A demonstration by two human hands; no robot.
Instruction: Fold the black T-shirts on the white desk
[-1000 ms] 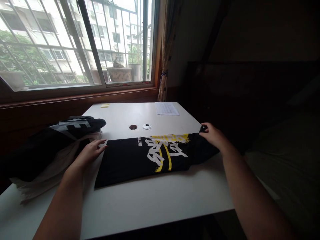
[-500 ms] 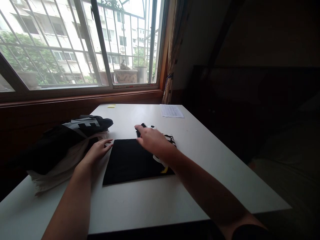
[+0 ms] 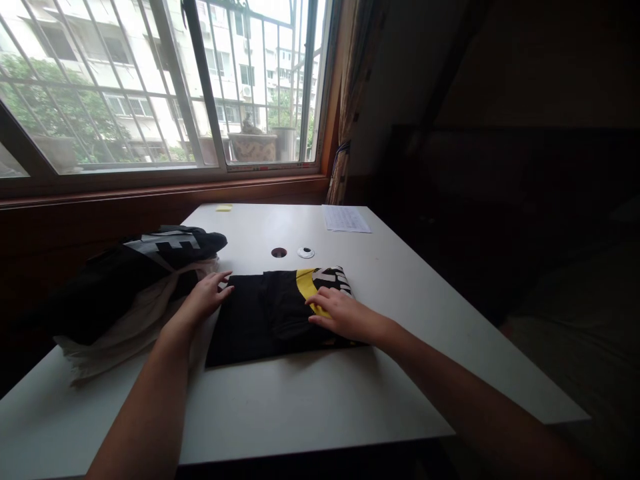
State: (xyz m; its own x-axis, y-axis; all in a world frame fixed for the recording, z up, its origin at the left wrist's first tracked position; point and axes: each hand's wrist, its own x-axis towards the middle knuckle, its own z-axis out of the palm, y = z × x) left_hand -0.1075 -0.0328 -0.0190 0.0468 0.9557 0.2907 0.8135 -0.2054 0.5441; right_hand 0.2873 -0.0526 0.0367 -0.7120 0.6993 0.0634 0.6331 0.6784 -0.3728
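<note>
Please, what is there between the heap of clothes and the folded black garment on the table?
The left hand lies there, its fingers by the left edge of the garment. This shows in the head view.

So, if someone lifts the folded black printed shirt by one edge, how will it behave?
The folded black printed shirt looks thin and soft, so it would probably sag. Its upper layer lies loose, covering only part, so it may unfold.
</note>
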